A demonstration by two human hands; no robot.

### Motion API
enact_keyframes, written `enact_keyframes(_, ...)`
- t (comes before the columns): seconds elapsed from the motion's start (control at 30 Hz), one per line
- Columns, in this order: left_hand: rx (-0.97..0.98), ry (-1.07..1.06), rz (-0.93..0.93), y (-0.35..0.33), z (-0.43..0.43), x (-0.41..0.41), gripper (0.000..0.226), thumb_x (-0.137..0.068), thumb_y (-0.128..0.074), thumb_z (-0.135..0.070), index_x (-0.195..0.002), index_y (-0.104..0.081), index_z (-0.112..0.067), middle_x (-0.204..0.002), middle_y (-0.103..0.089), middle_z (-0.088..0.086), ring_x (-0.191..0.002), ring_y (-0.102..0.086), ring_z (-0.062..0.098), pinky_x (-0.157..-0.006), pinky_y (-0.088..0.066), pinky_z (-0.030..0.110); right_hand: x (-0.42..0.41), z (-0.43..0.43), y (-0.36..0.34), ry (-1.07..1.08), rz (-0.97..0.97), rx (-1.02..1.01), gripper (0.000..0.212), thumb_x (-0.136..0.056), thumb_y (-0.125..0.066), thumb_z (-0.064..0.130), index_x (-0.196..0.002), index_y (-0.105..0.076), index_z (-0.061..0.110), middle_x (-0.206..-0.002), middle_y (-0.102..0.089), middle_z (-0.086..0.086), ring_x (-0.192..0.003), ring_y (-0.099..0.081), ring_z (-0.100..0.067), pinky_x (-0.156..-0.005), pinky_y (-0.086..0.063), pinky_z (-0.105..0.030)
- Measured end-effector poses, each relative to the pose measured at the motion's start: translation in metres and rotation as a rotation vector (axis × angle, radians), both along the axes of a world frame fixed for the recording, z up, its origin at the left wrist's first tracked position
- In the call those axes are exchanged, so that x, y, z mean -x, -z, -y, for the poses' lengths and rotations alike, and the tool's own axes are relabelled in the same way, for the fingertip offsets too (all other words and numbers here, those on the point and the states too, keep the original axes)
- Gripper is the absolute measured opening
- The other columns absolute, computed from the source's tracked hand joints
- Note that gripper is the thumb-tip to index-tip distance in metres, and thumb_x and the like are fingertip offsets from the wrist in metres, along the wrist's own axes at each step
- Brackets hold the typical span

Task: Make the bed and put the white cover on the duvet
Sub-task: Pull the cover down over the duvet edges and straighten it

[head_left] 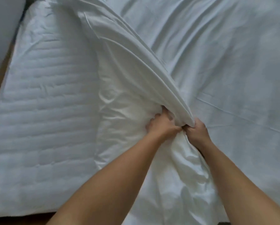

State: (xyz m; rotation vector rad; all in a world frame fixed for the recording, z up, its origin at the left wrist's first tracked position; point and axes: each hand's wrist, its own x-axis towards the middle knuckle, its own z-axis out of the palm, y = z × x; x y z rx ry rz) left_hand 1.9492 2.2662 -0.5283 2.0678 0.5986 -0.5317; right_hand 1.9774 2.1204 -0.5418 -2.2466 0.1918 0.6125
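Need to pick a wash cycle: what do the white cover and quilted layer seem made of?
White cover: thin woven cloth, perhaps cotton, slight sheen; it gathers into fine sharp folds. Quilted layer: padded matte fabric, filling unseen; stitched puffy rows show.

place: bedroom | seen: quilted duvet at 9 o'clock; smooth white cover spread from 12 to 3 o'clock; grey-blue cushion at 10 o'clock; brown wooden strip just beside the bedding
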Motion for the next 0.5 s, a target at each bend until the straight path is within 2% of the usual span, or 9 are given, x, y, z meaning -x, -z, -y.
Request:
enact_keyframes(0.07,-0.301,0.077,-0.170,0.020,0.022,0.010,0.111,-0.075,-0.062,-0.063,-0.158,0.008,-0.040,-0.145,-0.044,0.011,-0.135,-0.043,0.034,-0.112,-0.032,0.052,0.000,0.031,0.027,0.001,-0.117,0.014,0.033,-0.090,-0.066,0.040,-0.112,-0.065,0.016,-0.102,-0.068,-0.005,-0.102,-0.063,-0.034,-0.074,-0.043,-0.035)
enact_keyframes(0.13,-0.434,0.012,-0.209,0.025,0.032,0.033,0.100,-0.080,-0.058,-0.055,-0.159,0.000,-0.037,-0.143,-0.044,0.009,-0.135,-0.041,0.033,-0.111,-0.030,0.053,0.010,0.051,0.039,-0.041,-0.212,-0.037,0.053,-0.081,-0.076,0.054,-0.121,-0.063,0.021,-0.111,-0.069,-0.001,-0.104,-0.065,-0.026,-0.084,-0.050,-0.034)
enact_keyframes(0.2,-0.443,-0.102,-0.199,0.033,0.032,0.059,0.085,-0.078,-0.063,-0.050,-0.151,-0.023,-0.031,-0.134,-0.053,0.007,-0.129,-0.050,0.033,-0.107,-0.038,0.050,0.029,0.062,0.044,-0.123,-0.320,-0.092,0.060,-0.068,-0.087,0.057,-0.113,-0.062,0.026,-0.103,-0.071,0.008,-0.095,-0.067,-0.015,-0.087,-0.055,-0.035)
enact_keyframes(0.27,-0.426,-0.163,-0.203,0.040,0.025,0.086,0.060,-0.080,-0.065,-0.045,-0.132,-0.043,-0.024,-0.120,-0.063,0.006,-0.117,-0.060,0.033,-0.098,-0.047,0.044,0.049,0.071,0.050,-0.191,-0.384,-0.061,0.061,-0.058,-0.089,0.056,-0.106,-0.064,0.026,-0.093,-0.073,0.012,-0.088,-0.070,-0.012,-0.085,-0.058,-0.037)
enact_keyframes(0.37,-0.335,-0.226,-0.156,0.041,0.026,0.119,0.035,-0.087,-0.063,-0.033,-0.118,-0.059,-0.018,-0.103,-0.069,0.006,-0.100,-0.064,0.033,-0.083,-0.051,0.039,0.061,0.082,0.060,-0.262,-0.373,0.022,0.089,-0.046,-0.078,0.077,-0.118,-0.062,0.027,-0.102,-0.071,0.011,-0.098,-0.068,-0.018,-0.088,-0.057,-0.039)
enact_keyframes(0.43,-0.293,-0.284,-0.121,0.039,0.029,0.127,0.028,-0.089,-0.059,-0.027,-0.115,-0.063,-0.016,-0.098,-0.069,0.009,-0.096,-0.064,0.034,-0.080,-0.051,0.039,0.062,0.085,0.057,-0.248,-0.356,0.041,0.094,-0.050,-0.076,0.081,-0.124,-0.055,0.028,-0.109,-0.066,0.009,-0.105,-0.065,-0.022,-0.090,-0.053,-0.039)
enact_keyframes(0.5,-0.288,-0.373,-0.143,0.039,0.032,0.127,0.027,-0.091,-0.055,-0.025,-0.114,-0.064,-0.013,-0.105,-0.069,0.011,-0.099,-0.062,0.034,-0.079,-0.048,0.037,0.069,0.085,0.045,-0.242,-0.340,0.079,0.099,-0.059,-0.073,0.080,-0.134,-0.042,0.024,-0.116,-0.062,0.000,-0.110,-0.060,-0.030,-0.089,-0.049,-0.041)
